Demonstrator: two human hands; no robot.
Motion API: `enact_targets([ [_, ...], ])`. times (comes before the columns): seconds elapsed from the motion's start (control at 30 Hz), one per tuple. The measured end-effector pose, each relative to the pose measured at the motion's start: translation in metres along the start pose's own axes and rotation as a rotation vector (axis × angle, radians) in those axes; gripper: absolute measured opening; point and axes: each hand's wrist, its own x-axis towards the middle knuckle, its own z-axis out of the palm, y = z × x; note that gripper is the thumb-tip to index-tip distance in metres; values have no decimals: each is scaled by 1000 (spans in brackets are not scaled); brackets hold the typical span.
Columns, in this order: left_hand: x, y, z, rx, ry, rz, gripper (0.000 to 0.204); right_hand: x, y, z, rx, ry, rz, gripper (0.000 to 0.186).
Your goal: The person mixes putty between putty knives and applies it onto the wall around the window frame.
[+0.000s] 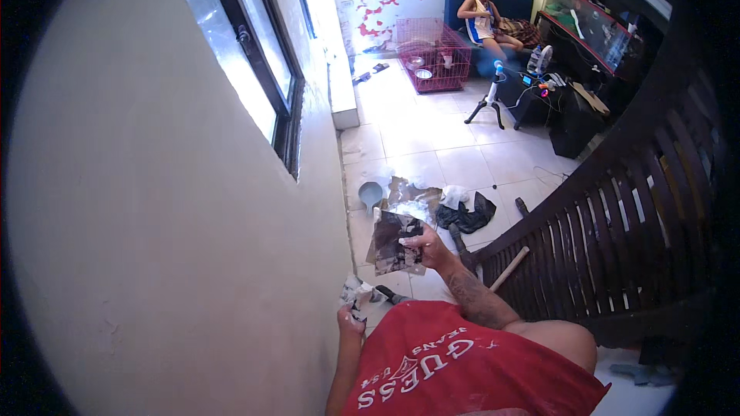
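My right hand (428, 248) grips a dark flat board (395, 240) by its right edge, thumb on top. White, plaster-like smears cover parts of the board's face. Lower and to the left, close to the wall, my left hand (351, 320) is closed around a ragged white-and-dark piece (356, 293). White paste coats that piece and some of the fingers, and its exact kind is hard to make out. A dark handle-like object (393, 294) shows beside it, partly hidden by my red shirt.
A pale wall (193, 262) with a dark-framed window (266, 54) runs along my left. Slatted dark railing (609, 246) stands at right, a wooden stick (510, 268) against it. On the floor lie a grey dipper (370, 194) and black plastic bag (467, 214). A person sits beyond a pink cage (433, 58).
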Motion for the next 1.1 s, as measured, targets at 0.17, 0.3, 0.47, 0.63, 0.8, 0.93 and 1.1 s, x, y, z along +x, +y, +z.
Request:
enact_targets([
  [0.17, -15, -2, 19, -20, -23, -32, 31, 10, 6, -18, -82, -36, -87, 43],
  [0.3, -21, -10, 18, -9, -44, -2, 32, 19, 14, -35, -326, -118, -210, 42],
  [0.47, -8, -11, 7, -44, 52, -16, 34, 28, 4, -27, -195, -124, -113, 48],
  [0.63, -18, -7, 1, 28, 40, 41, 32, 50, -25, 13, -662, -214, -430, 41],
  [0.8, -11, -11, -9, -130, -15, 109, 28, 109, -88, 73, -448, 42, -357, 45],
  [0.93, 5, -22, -53, 223, -107, 280, 26, 158, -145, 143, -496, -97, -592, 36],
  [1.1, 50, -47, -109, 841, 2, 674, 20, 249, -180, 209, -559, -301, -877, 38],
])
